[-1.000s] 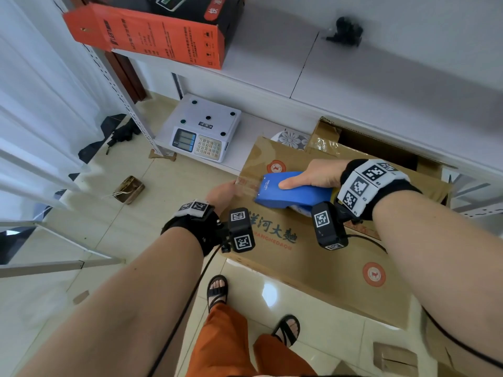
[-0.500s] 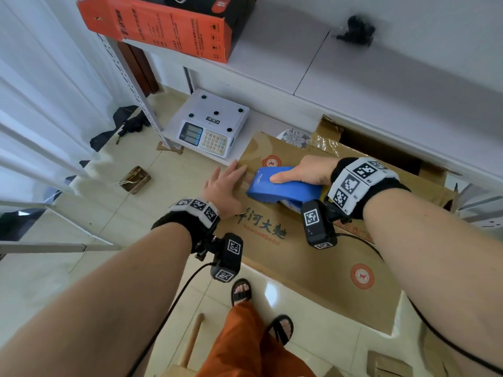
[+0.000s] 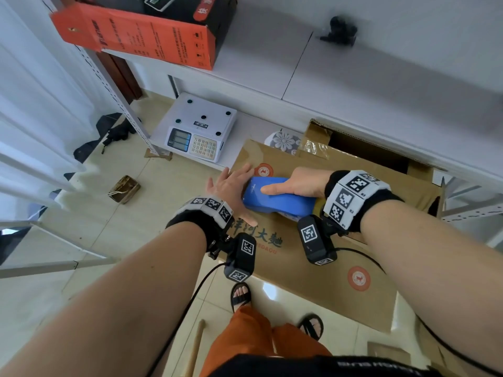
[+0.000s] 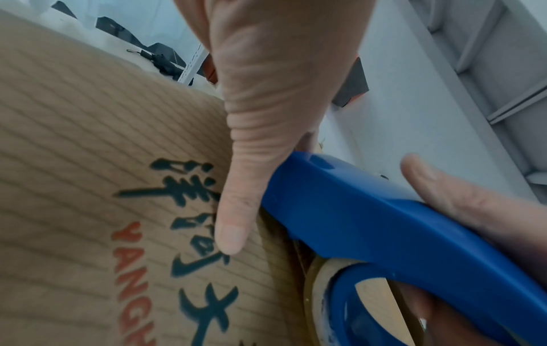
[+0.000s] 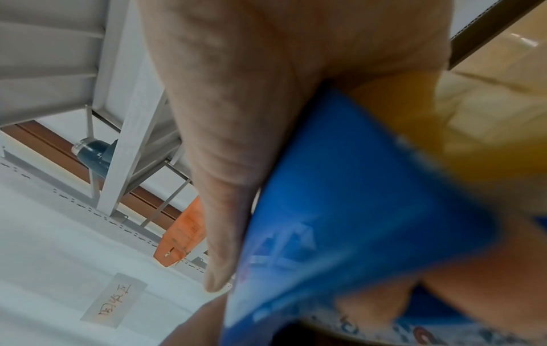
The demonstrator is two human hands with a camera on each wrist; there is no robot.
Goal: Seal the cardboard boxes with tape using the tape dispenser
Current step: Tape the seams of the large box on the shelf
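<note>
A brown cardboard box (image 3: 294, 262) with dark Chinese lettering lies on the floor, its top flaps closed. My right hand (image 3: 296, 183) grips a blue tape dispenser (image 3: 277, 198) that sits on the box top near its left end, index finger stretched along the dispenser's back. My left hand (image 3: 231, 187) lies flat on the box just left of the dispenser, fingers straight. In the left wrist view its thumb (image 4: 236, 210) presses the cardboard beside the dispenser (image 4: 399, 222), with the tape roll (image 4: 319, 292) under it. The right wrist view shows the dispenser (image 5: 340, 210) blurred.
A second, open cardboard box (image 3: 362, 151) stands behind the first under a white shelf (image 3: 326, 77). A white weighing scale (image 3: 198, 131) sits to the left on a low board. An orange carton (image 3: 136, 36) rests on the shelf. My sandalled feet (image 3: 241, 295) are near the box's front edge.
My left hand has come up from the box's left edge onto the top and now lies flat beside the dispenser. The right hand with the dispenser has stayed near the left end.
</note>
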